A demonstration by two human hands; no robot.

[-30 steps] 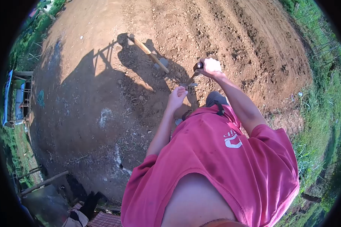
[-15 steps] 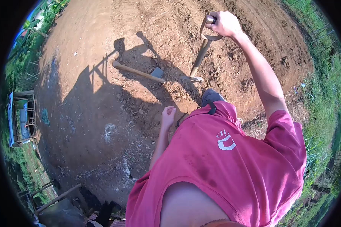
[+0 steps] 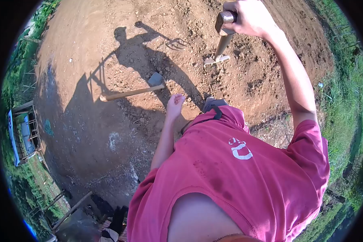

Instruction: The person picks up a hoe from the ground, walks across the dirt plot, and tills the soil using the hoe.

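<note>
Gripping the crosswise handle of a digging fork [image 3: 223, 46] in the upper right of the frame, your right hand [image 3: 252, 18] is wrapped firmly around it, the arm stretched up beyond your pink shirt [image 3: 197, 141]. From that hand the fork's shaft slants down and slightly left to a pale crosspiece over loose brown soil [image 3: 250, 56] — from this angle it cannot be told whether the tines touch the ground. Your left hand [image 3: 175, 105] is near the middle of the frame, held narrow with its fingers bent inward; how fully they close is hard to tell. Just above and left of it, a hoe [image 3: 133, 92] lies on the ground, its wooden handle running sideways and its grey blade near the right end. Your shadow [image 3: 137, 52] falls across the upper middle, including the fork's curved tines — green grass [image 3: 343, 105] lines the right side.
</note>
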